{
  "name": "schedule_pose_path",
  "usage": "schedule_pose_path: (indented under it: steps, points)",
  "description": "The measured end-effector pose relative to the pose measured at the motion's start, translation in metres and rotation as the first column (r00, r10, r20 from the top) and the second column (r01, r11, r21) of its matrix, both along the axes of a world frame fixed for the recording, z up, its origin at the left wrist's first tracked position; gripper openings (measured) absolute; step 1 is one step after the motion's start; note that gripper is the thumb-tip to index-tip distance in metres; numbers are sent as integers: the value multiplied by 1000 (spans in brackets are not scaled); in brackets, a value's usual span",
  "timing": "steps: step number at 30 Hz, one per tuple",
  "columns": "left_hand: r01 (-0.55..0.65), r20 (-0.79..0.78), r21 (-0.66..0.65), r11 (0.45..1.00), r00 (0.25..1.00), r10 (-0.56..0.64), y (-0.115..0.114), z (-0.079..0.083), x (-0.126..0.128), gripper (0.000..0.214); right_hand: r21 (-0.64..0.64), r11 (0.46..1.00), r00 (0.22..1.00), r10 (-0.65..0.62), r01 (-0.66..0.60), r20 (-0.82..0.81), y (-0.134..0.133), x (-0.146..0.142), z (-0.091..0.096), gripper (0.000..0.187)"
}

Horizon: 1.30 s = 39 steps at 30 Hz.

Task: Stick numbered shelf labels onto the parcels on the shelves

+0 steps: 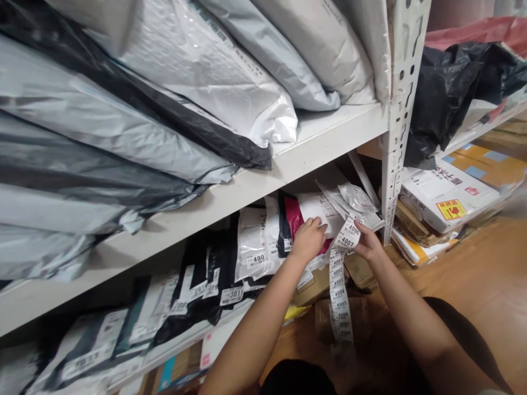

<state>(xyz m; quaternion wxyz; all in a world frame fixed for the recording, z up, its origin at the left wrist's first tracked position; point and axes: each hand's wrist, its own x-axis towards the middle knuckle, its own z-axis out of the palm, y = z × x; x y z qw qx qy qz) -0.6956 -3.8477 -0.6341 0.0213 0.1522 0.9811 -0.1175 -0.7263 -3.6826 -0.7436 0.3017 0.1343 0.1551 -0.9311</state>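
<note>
My right hand (368,242) pinches a strip of white number stickers (348,235); 4006 and 4007 show near the fingers. The strip's long tail (339,296) hangs down below, printed with numbers such as 4001 to 4005. On the lower shelf, my left hand (308,240) has its fingers curled at a pink mailing bag (293,215) with a white sheet on its face. Its fingertips are partly hidden against the bag. Just left stand a dark bag (284,230) and a white bag (252,236) bearing a 400-something sticker. Clear-wrapped white packets (357,198) lie to the right.
Grey, white and black mailing bags (173,82) fill the upper shelf (329,134), close above my hands. A perforated white post (397,120) rises at right. Boxes (450,195) are stacked beyond it. More numbered parcels (197,291) line the lower shelf leftward. Cardboard boxes (313,285) sit underneath.
</note>
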Motion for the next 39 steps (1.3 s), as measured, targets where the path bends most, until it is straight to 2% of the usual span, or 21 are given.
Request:
schedule_pose_path:
  steps: [7, 13, 18, 20, 22, 25, 27, 29, 31, 35, 39]
  points:
    - [-128, -12, -1, 992, 992, 127, 35, -3, -25, 47, 63, 998, 994, 21, -14, -109, 0, 3, -5, 16]
    - [-189, 8, 16, 982, 982, 189, 39, -5, -29, 41, 149, 988, 973, 69, -37, -220, 3, 2, -11, 20]
    - [-200, 34, 40, 979, 979, 199, 40, -2, -28, 42, 236, 970, 933, 130, -50, -336, 10, 12, -1, 28]
    - [-199, 49, 60, 978, 979, 196, 40, -1, -29, 42, 295, 951, 902, 204, -91, -381, 14, 16, 5, 33]
    - [-190, 70, 93, 977, 980, 184, 36, 2, -30, 44, 398, 910, 840, 303, -115, -450, 16, 18, 11, 36]
    - [-153, 147, 174, 973, 981, 128, 22, 6, -36, 44, 552, 833, 732, 402, -43, -549, 14, 19, 17, 42]
    - [-116, 229, 248, 962, 972, 59, 9, 8, -41, 38, 593, 805, 708, 407, 19, -576, 8, 18, 16, 46]
    - [-86, 296, 325, 942, 955, -15, -2, 9, -45, 34, 601, 798, 719, 391, 46, -574, 1, 18, 13, 44]
    - [-74, 329, 387, 919, 942, -63, -10, 9, -46, 37, 579, 814, 765, 350, 36, -540, -5, 19, 9, 38]
    - [-98, 347, 460, 882, 935, -77, -16, 3, -44, 46, 520, 854, 839, 273, 13, -470, -14, 22, 4, 25]
    - [-149, 375, 531, 834, 924, -75, -21, -3, -45, 50, 494, 868, 857, 224, 41, -464, -24, 26, 6, 28]
